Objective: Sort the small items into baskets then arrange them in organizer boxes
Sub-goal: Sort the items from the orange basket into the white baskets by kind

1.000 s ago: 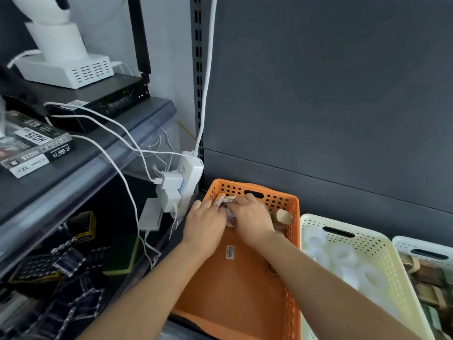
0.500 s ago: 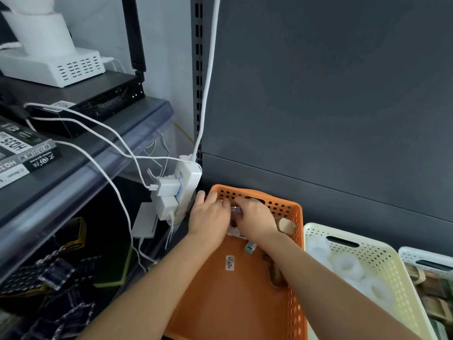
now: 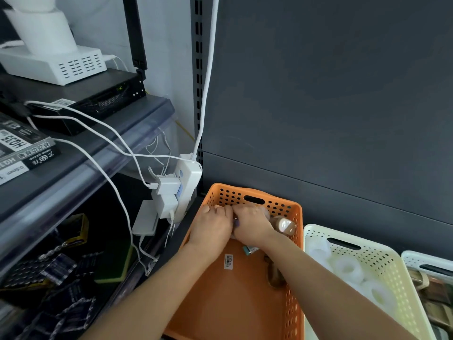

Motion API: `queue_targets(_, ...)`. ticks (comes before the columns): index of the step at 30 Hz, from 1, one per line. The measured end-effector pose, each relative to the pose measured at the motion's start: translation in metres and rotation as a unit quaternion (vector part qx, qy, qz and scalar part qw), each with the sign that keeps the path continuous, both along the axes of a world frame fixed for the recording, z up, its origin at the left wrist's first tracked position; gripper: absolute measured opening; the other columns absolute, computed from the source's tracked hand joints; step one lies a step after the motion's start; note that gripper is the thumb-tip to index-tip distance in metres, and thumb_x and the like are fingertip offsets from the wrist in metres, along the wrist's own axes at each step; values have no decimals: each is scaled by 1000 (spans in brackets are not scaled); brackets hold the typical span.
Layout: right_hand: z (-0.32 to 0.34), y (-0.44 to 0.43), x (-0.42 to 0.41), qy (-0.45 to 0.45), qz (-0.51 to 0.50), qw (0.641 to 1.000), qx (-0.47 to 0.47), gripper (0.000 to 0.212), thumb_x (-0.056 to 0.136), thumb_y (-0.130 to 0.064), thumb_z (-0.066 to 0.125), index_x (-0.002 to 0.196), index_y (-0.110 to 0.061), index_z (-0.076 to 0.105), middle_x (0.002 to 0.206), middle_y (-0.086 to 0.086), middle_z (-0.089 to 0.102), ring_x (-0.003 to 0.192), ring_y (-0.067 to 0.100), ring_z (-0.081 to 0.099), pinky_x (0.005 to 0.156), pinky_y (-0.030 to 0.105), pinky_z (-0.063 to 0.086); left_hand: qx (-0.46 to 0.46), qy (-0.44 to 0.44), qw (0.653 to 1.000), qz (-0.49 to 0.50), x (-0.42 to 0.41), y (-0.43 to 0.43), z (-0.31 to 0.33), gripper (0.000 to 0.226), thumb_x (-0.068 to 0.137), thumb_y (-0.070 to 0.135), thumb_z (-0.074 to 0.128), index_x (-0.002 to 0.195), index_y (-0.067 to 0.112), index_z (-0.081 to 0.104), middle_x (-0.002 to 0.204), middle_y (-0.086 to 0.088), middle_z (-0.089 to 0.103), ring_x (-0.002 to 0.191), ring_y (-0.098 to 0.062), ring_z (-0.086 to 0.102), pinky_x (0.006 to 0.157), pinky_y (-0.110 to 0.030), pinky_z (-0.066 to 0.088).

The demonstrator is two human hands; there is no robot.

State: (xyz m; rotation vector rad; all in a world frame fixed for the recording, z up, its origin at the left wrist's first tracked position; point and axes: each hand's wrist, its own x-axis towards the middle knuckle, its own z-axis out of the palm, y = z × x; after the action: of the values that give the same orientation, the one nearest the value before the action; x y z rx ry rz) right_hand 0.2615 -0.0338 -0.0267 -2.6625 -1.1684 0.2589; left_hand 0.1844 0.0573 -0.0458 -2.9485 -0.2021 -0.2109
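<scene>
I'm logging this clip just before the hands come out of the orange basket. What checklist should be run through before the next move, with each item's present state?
1. Both hands in the orange basket: ok. The left hand and right hand are side by side at its far end.
2. Secure grip on an item: cannot tell. The curled fingers hide what is under them.
3. Orange basket emptied: not ok. A brown bottle and a teal-capped item lie by the right hand.
4. Cream basket open: ok. It stands to the right and holds white rolls.
5. Power strip apart from the hands: ok.
</scene>
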Motion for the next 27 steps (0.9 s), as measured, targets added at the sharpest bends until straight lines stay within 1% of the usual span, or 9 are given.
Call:
queue_targets(3,1,-2,3,46,-23,999,18,28,79,-20,61,107,-20,58,108,0,62,108,20,51,76,24,27,-83,12,995,48,1,-9,4,36,99,19,35,132,7,39,123,-11,55,110,-27,58,91,-34,43)
queue_targets(7,0,-7,5,114,-28,992,46,49,77,-19,63,125,-26,57,118,-6,63,114,14,52,86,21,30,-234,47,964,117,-5,-9,-1,83,86,20,67,149,6,16,142,-14,40,128,-28,45,104,-35,41)
queue_targets(9,0,-6,3,88,-17,996,29,51,77,-24,63,127,-30,56,118,-7,64,115,14,51,87,24,29,-296,49,945,129,-13,-10,0,89,83,25,71,150,7,15,134,-12,49,121,-26,50,101,-34,44)
queue_targets(13,4,0,0,74,4,997,-19,42,77,-26,64,119,-29,59,110,-2,63,109,19,50,80,28,27,-321,52,932,162,-27,-15,6,59,91,13,55,143,12,29,122,-8,57,108,-22,58,92,-33,49)
queue_targets(17,4,8,-3,48,42,995,-72,33,81,-26,61,113,-22,61,109,2,60,109,23,47,86,35,39,-271,124,937,181,-44,-17,9,79,89,2,50,151,11,3,111,-8,63,92,-20,63,76,-31,53)
queue_targets(19,1,13,-9,-1,60,995,-77,22,87,-30,55,106,-22,63,107,3,60,109,24,46,87,37,40,-246,150,943,167,-55,-19,13,63,88,-2,48,145,9,24,104,-7,64,86,-21,62,67,-30,48)
queue_targets(22,-7,23,-21,-74,87,988,-102,23,90,-31,53,107,-20,63,109,4,59,111,24,48,96,41,38,-229,170,947,145,-63,-19,18,34,86,-5,47,116,9,57,103,-9,65,91,-24,64,71,-32,49)
queue_targets(24,-11,26,-29,-96,107,982,-125,21,90,-27,53,107,-20,64,110,4,59,111,24,49,99,41,35,-222,188,948,129,-66,-19,19,28,87,-6,45,104,8,63,103,-11,65,93,-27,64,74,-33,49)
queue_targets(27,-13,23,-33,-68,93,988,-105,20,92,-30,52,103,-20,65,104,4,61,105,24,54,96,39,40,-216,194,950,118,-71,-20,17,30,87,-8,43,106,6,62,104,-12,64,93,-29,63,74,-35,50)
